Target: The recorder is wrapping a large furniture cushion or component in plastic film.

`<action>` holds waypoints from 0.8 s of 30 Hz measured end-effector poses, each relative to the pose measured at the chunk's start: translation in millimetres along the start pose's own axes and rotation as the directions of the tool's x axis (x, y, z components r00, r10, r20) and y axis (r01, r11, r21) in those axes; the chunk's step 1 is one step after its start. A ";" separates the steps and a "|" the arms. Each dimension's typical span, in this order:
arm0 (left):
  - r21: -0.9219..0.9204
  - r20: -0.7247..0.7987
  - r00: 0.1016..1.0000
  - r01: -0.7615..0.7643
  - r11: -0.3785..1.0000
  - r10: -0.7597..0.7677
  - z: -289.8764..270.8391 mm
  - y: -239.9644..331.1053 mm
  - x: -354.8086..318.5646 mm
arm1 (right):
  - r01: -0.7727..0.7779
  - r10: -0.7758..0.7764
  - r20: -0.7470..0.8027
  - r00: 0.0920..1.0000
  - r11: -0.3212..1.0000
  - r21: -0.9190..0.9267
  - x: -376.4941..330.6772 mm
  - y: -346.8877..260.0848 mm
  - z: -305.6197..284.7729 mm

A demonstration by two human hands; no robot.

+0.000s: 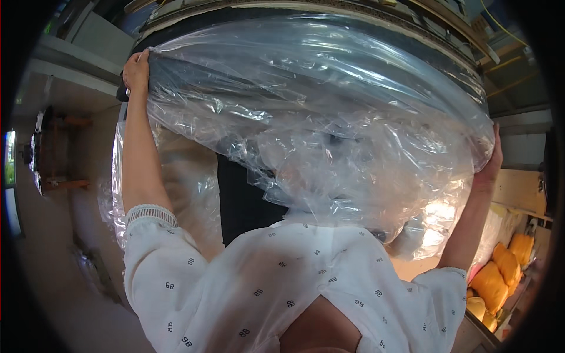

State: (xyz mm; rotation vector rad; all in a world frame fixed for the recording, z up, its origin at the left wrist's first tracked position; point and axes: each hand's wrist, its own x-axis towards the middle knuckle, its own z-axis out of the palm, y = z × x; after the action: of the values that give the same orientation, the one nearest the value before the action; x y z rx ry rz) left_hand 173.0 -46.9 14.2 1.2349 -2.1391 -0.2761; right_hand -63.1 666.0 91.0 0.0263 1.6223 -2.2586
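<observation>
A large clear plastic sheet (353, 141), crumpled and shiny, is stretched wide between my hands. At the far left, my left hand (136, 72) is closed round its upper corner, arm reaching out. On the right, my right hand (491, 154) grips the opposite edge, its fingers partly hidden behind the film. Under the sheet lies a wide dark piece (154, 36), whose dark edge shows along the far side; its kind I cannot make out. The near part of the plastic hangs in bunched folds close to my chest.
Wooden strips (456, 29) lie beyond the far edge. Orange bundles (500, 270) are stacked at the lower right. A shelf-like frame (65, 150) stands on the left above the floor (41, 259). Black material (247, 197) shows below the sheet, near my body.
</observation>
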 end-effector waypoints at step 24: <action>0.074 -0.008 0.971 -0.239 0.968 0.240 18.8 -35.5 17.2 | 0.188 -0.805 0.462 0.372 -0.422 -0.887 -29.9 38.0 -34.7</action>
State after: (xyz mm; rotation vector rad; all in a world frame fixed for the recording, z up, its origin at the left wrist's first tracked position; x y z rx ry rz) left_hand 180.1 -82.8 -9.8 0.9995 -2.2743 -0.0841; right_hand -30.4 695.7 51.0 -1.0237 3.9151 -0.4215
